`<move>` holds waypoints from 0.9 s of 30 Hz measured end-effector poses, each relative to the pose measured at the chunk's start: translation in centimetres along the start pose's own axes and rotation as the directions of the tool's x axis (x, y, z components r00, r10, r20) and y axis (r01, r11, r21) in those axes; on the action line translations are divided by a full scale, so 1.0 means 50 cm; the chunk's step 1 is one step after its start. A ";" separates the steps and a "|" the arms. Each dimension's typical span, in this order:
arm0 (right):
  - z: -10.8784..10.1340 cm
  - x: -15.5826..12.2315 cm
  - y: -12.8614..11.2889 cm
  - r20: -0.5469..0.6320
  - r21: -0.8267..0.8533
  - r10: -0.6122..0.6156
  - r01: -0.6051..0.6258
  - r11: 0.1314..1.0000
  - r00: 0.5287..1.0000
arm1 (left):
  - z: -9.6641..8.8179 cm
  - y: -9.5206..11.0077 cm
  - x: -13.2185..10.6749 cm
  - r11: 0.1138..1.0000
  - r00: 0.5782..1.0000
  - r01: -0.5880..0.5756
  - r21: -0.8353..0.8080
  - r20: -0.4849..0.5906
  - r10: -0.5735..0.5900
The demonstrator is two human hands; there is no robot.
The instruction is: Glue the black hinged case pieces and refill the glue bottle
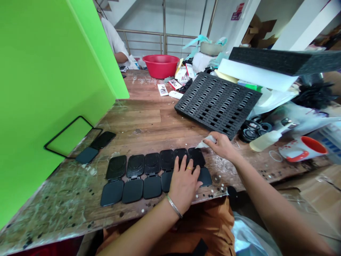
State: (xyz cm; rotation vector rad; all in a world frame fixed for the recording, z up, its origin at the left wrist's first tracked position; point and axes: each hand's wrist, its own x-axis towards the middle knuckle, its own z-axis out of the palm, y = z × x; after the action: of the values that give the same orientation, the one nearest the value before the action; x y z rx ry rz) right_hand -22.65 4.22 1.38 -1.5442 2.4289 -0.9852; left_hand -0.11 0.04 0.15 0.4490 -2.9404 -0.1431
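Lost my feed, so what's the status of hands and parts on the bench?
Left hand flat on row of open black hinged cases. Right hand holds small white squeeze bottle, nozzle at rightmost case. Black slotted foam tray behind, apart.

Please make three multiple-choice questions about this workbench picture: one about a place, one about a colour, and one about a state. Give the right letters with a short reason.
1. Where does the left hand rest?
A. in the red basin
B. on the row of black hinged cases
C. on the mug

2. What colour is the basin at the far side of the table?
A. red
B. blue
C. yellow

3. In what state are the black hinged cases?
A. stacked in a pile
B. closed
C. open and lying flat

Answers: 1 B, the palm and fingers lie over the cases at the right end of the row. 2 A, the basin is plainly red. 3 C, each case shows both halves spread side by side on the wood, while the right hand holds a small squeeze bottle at the row's end.
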 end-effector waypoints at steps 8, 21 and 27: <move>-0.004 -0.011 -0.002 -0.033 -0.008 -0.017 0.017 1.000 0.999 | 0.002 0.000 0.000 1.000 1.000 0.006 -0.002 -0.003 -0.006; -0.029 -0.027 -0.016 0.015 -0.095 -0.018 0.019 0.995 1.000 | -0.003 0.005 -0.001 1.000 1.000 0.017 0.016 -0.013 -0.017; -0.056 -0.056 -0.041 0.107 -0.177 -0.095 0.113 0.978 0.990 | -0.008 0.009 0.002 0.998 0.997 0.062 0.011 -0.052 -0.061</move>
State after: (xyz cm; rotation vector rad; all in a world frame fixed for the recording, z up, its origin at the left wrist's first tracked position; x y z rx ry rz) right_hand -20.86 7.30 4.05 -1.7492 2.4519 -0.6984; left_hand -0.26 0.39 0.63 0.5369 -2.8796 -0.1194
